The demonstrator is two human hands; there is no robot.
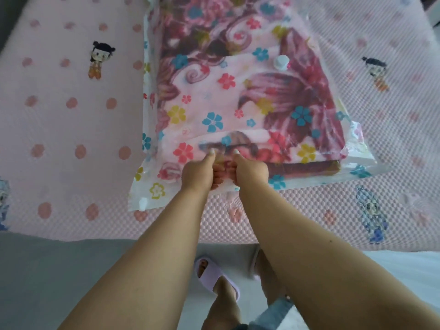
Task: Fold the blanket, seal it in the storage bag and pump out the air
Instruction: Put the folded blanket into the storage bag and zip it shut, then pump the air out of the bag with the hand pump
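Both hands, left hand [198, 173] and right hand [250, 170], pinch the flower-printed storage bag [152, 186] edge; no legible writing.

- No readable text, label, brand, number or sign is shown anywhere.
- Only printed flowers are seen on the storage bag [152, 189], and cartoon figures and dots on the pink bed cover [71, 129].

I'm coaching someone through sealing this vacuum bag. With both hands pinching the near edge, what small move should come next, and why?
Probably slide the two pinches apart along the zip edge. The left hand and right hand both pinch the storage bag at mid-edge, the folded blanket is fully inside, and the white slider clip sits unused at the near left corner. The valve has no pump attached yet.
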